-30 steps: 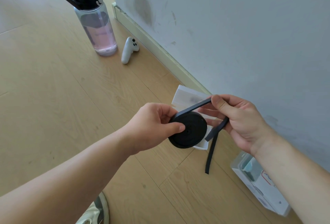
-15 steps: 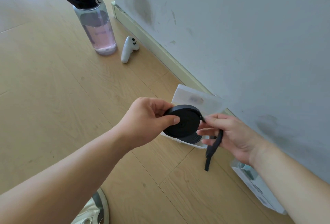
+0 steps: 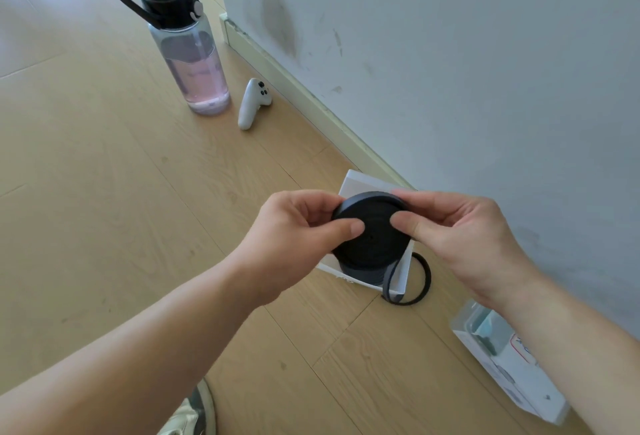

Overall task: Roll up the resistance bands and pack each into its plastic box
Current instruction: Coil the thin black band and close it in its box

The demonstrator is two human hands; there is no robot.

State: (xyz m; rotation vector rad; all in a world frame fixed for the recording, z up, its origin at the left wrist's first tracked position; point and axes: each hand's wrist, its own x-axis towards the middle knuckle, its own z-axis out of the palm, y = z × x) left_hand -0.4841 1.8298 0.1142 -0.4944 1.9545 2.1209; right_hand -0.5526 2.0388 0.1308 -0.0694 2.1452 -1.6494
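A black resistance band is wound into a flat disc and held above the floor. My left hand pinches its left edge, thumb on the face. My right hand pinches the right edge, thumb also on the face. The band's loose tail hangs down and loops over the floor. Under the roll lies an open white plastic box, mostly hidden by the roll and hands. A second clear plastic box holding something teal lies at the lower right by the wall.
A large water bottle with a black lid and strap stands on the wooden floor at the upper left. Beside it lies a white controller. A grey wall and skirting board run along the right. A shoe shows at the bottom.
My right hand has let the tail run out and come up to pinch the roll's right edge. The remaining tail now hangs in a loop below. The view has shifted slightly.
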